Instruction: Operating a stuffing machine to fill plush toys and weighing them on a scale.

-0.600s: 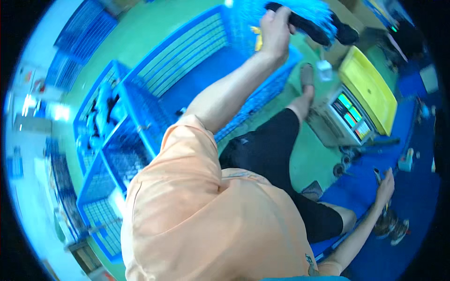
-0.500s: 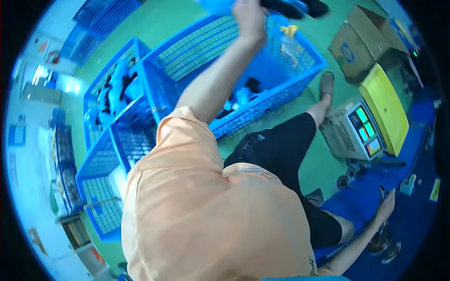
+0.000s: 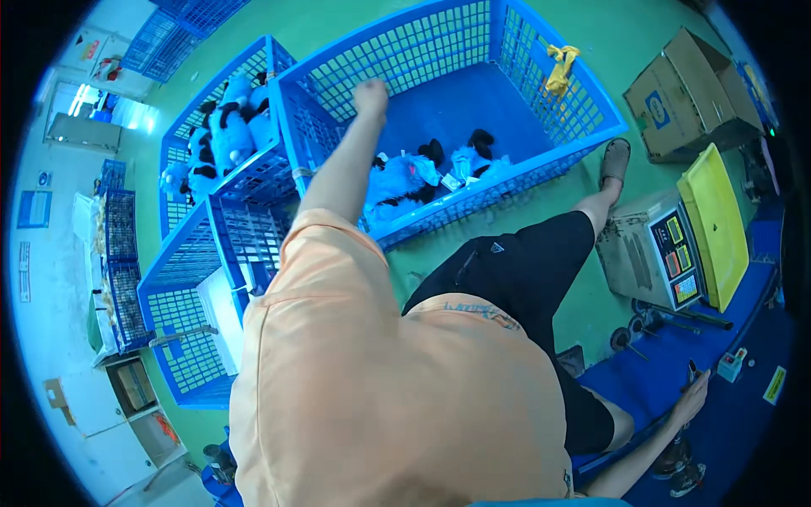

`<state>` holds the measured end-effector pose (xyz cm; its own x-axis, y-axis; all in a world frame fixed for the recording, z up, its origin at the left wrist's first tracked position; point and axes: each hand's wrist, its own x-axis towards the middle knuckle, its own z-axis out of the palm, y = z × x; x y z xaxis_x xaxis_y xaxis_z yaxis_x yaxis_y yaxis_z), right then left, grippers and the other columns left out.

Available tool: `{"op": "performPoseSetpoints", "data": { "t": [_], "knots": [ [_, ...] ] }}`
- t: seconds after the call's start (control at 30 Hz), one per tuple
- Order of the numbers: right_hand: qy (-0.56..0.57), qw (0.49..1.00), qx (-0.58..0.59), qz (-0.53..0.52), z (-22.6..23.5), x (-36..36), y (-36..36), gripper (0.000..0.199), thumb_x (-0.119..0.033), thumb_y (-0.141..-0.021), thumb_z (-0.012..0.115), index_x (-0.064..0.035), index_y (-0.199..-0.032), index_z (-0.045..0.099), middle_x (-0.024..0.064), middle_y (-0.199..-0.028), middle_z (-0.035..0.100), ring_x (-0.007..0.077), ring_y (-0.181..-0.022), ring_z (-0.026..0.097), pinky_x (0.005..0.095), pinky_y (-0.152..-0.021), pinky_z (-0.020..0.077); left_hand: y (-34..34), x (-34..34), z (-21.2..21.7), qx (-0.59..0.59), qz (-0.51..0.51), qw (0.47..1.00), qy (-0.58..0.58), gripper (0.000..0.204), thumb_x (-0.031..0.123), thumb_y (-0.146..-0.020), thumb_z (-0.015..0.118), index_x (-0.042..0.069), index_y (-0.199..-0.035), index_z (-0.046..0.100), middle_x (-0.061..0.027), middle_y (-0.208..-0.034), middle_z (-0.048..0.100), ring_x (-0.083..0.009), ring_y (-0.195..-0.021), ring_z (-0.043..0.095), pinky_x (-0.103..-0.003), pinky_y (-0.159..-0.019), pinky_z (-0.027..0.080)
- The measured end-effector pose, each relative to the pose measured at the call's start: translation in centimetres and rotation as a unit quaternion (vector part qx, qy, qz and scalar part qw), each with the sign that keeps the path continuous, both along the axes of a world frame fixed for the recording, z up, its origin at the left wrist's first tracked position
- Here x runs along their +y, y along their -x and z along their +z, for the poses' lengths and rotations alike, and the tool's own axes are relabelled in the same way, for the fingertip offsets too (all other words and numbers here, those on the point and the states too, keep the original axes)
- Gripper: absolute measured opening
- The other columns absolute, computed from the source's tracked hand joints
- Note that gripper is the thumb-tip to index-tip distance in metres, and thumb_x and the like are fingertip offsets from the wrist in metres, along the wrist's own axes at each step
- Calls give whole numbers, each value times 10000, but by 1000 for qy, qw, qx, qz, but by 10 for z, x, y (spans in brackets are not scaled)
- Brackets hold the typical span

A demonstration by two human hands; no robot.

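— Left hand (image 3: 370, 95) hangs over the blue crate (image 3: 583, 101); looks loosely curled, empty I think. Plush toys (image 3: 422, 173) lie at five o'clock from it.
— Right hand (image 3: 694, 395) rests flat on the worktop (image 3: 743, 422). Best reach lower, grip one toy squarely.

Left hand (image 3: 370, 95) over blue crate (image 3: 541, 160), plush toys (image 3: 422, 173) inside

Cardboard box (image 3: 688, 97), yellow-lidded weighing scale (image 3: 667, 253), yellow rag (image 3: 559, 68) on green floor (image 3: 642, 34)
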<state>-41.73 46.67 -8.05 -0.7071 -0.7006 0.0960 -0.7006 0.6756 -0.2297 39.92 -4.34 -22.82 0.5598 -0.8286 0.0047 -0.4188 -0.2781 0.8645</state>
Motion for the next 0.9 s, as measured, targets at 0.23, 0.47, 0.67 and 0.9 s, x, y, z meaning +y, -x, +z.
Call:
{"op": "performPoseSetpoints", "data": {
  "t": [0.23,0.47,0.67,0.9],
  "knots": [
    [-16,999,-28,12,15,-7,-25,607,-452,-1095,343,53,-1191,665,196,-1171,692,355,-1024,652,395,-911,486,29,50,-165,-118,-211,925,-294,475,362,-838,722,29,-1176,719,-175,-1119,723,-306,-1018,686,-390,-912,541],
    [3,999,-43,-16,40,-25,-61,619,-464,-1095,326,31,-1028,692,149,-1013,709,296,-880,640,371,-838,481,28,79,-243,-160,-292,884,-327,462,377,-815,672,67,-1156,712,-177,-1094,723,-366,-995,675,-425,-890,540],
    [40,998,-29,-45,34,-26,-67,634,-477,-1092,310,20,-983,689,128,-953,705,268,-841,633,366,-824,478,81,61,-284,-99,-395,854,-323,481,351,-840,665,97,-1248,675,-182,-1195,693,-364,-1049,668,-427,-932,533],
    [42,997,-24,-60,38,-28,-72,635,-470,-1094,291,7,-969,691,123,-937,703,242,-825,625,359,-817,475,134,44,-333,-106,-375,849,-357,478,318,-854,655,81,-1270,659,-177,-1209,690,-365,-1070,664,-423,-944,530]
  ]
}}
